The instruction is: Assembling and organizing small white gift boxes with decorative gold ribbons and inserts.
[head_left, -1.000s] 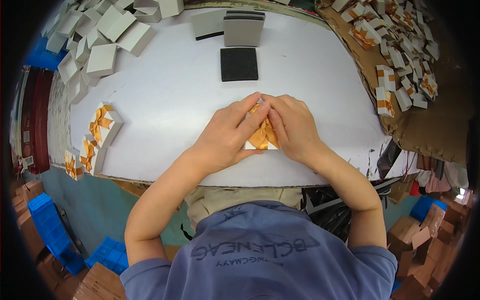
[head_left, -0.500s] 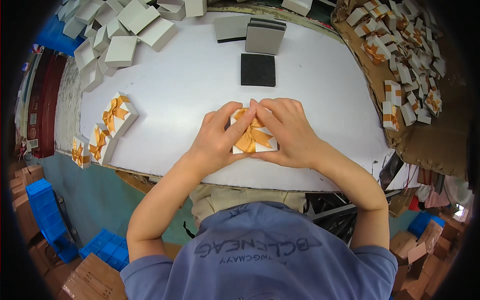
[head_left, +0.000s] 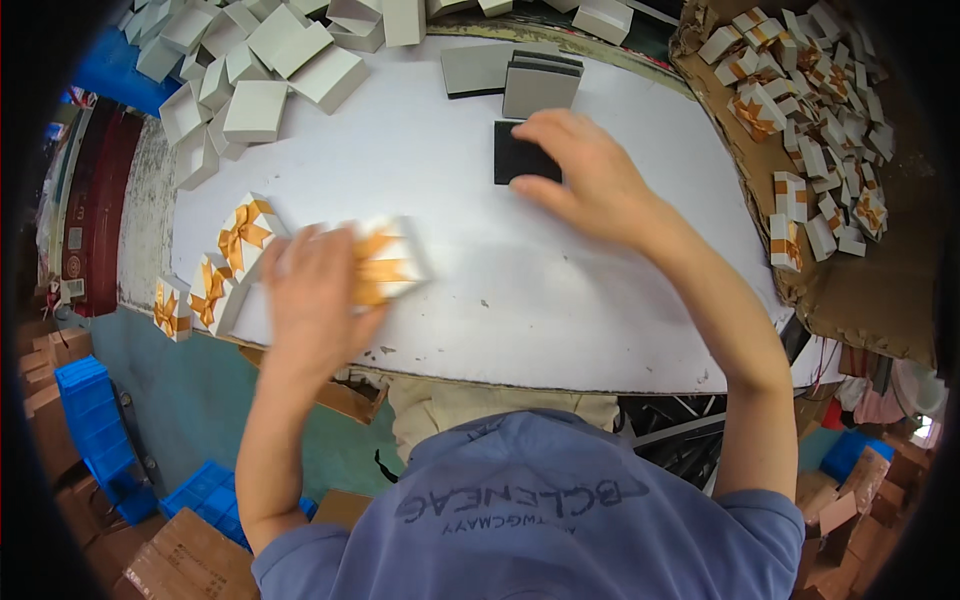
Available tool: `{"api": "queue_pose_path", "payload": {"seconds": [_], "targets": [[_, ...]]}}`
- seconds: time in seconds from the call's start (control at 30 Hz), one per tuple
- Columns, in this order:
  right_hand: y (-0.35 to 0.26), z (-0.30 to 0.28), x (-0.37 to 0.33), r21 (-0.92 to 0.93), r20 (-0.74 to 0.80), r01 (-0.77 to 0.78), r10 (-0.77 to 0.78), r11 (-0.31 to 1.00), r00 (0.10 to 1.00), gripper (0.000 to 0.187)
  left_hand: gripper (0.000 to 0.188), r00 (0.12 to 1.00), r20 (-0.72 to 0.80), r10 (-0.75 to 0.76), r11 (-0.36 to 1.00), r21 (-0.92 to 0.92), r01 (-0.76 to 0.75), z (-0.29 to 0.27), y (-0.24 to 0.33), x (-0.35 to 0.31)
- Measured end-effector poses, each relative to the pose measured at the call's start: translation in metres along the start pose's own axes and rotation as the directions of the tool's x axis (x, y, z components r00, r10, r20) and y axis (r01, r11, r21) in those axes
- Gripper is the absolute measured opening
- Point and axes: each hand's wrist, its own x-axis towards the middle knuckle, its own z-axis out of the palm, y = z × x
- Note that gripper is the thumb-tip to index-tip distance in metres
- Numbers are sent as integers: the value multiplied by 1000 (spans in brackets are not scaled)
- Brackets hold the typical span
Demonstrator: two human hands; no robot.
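Observation:
A small white gift box (head_left: 400, 262) with a gold ribbon bow is blurred by motion at the middle left of the table. My left hand (head_left: 318, 290) is closed on its left side, fingers above and thumb below, though blur softens the grip. Over a square black foam pad (head_left: 512, 155), my right hand (head_left: 595, 180) is spread, thumb and fingers apart at the pad's right part; it holds nothing. Just left of my left hand sit several finished-looking ribboned boxes, including a larger one (head_left: 245, 237), a middle one (head_left: 212, 292) and one at the table edge (head_left: 172, 308).
Plain white boxes (head_left: 255, 112) are heaped at the far left. Grey-backed foam pads (head_left: 540, 88) stand at the far middle. A cardboard carton (head_left: 860, 290) on the right holds many ribboned boxes (head_left: 757, 110). Blue crates (head_left: 95, 420) stand on the floor at the left.
Both hands were on the ribboned box in front of me. The left hand has carried it left; my right hand has let go and reached forward to the black pad.

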Motion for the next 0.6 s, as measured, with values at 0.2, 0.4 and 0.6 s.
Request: {"api": "queue_pose_path", "payload": {"seconds": [0.2, 0.4, 0.6], "targets": [[21, 1, 47, -126, 134, -177, 194, 976, 972, 59, 71, 984, -136, 117, 962, -231, -146, -38, -48, 65], [5, -5, 33, -240, -86, -13, -8, 971, 996, 37, 68, 979, -159, -131, 989, 51, 141, 5, -85, 199], [6, 30, -44, -406, -141, 158, -233, 900, 962, 37, 71, 973, -228, 28, 924, -365, -113, -10, -38, 166]]}}
